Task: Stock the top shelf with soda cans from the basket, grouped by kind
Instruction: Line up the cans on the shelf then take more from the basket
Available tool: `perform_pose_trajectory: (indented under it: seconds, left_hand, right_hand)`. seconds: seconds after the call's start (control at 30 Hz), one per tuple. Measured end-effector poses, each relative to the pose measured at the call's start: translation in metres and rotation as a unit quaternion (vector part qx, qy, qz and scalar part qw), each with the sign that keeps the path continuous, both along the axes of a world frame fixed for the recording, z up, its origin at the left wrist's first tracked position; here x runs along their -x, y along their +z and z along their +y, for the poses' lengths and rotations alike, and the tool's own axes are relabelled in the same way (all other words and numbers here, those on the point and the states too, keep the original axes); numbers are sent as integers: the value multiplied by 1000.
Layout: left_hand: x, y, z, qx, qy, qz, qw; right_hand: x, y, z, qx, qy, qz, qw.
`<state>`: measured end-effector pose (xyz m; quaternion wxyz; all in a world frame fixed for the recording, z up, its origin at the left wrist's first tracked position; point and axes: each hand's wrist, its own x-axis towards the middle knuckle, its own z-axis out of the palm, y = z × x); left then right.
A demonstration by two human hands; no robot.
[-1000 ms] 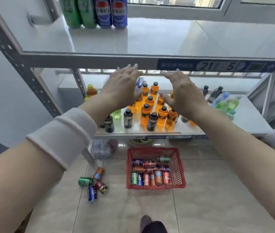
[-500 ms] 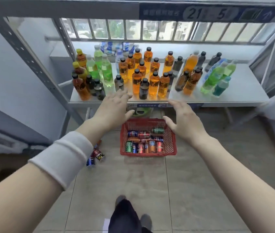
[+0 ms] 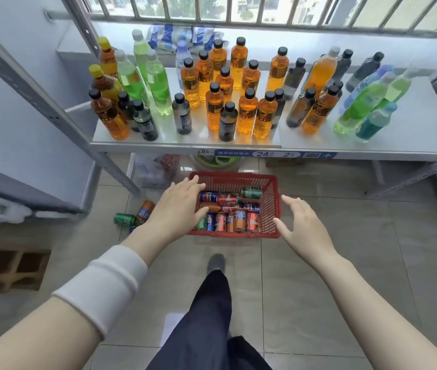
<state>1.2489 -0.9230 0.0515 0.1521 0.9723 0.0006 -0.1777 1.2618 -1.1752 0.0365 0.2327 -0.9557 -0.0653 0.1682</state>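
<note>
A red plastic basket [image 3: 272, 204] sits on the tiled floor below the lower shelf. Inside it lie several soda cans [image 3: 234, 210] in blue, red, orange and green. My left hand [image 3: 178, 206] hovers over the basket's left side with fingers straight, holding nothing. My right hand [image 3: 298, 227] is spread open just past the basket's right wall, also holding nothing. The top shelf is out of view.
Loose cans [image 3: 134, 216] lie on the floor left of the basket, among them a green and an orange one. The lower shelf [image 3: 412, 134] carries many upright drink bottles. A grey upright post [image 3: 51, 102] slants at left. My leg and shoe [image 3: 216, 263] stand behind the basket.
My view has tilted down from the top shelf to the floor. Both hands have dropped from shelf height to the basket, still holding nothing.
</note>
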Motion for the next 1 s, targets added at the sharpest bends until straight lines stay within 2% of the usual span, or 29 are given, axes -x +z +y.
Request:
perform_pose_trajectory:
  seconds: [0.17,0.27,0.47,0.6,0.73,0.8,0.87,0.9,1.0]
  left_hand:
    - [-38,-49,1,44,30,37,998]
    - [-46,-89,-3,80,60,92,991]
    - [-57,-183,-26,212,182,195,940]
    - [-76,-292,-48,290,290,241,879]
    - [-114,-408,-66,356,422,273,787]
    - [-140,-465,-70,402,500,270,718]
    - [-165,-513,-71,459,573,267,625]
    - [-176,-535,-71,467,592,263,602]
    - [-202,-591,-73,465,615,257,583]
  right_hand:
    - [-36,-45,-1,17,-43,58,997]
    - [-47,-82,-1,14,-62,120,991]
    - [-70,-175,-3,-5,-101,233,967]
    - [-104,-290,-5,-42,-185,310,932]
    - [-148,-407,-9,-69,-231,345,907]
    - [-167,-457,-9,-66,-234,341,908]
    - [-182,-501,-11,-38,-245,335,909]
    - [-189,-520,-11,-29,-253,334,907]
    - [-198,-573,-14,-14,-262,359,896]
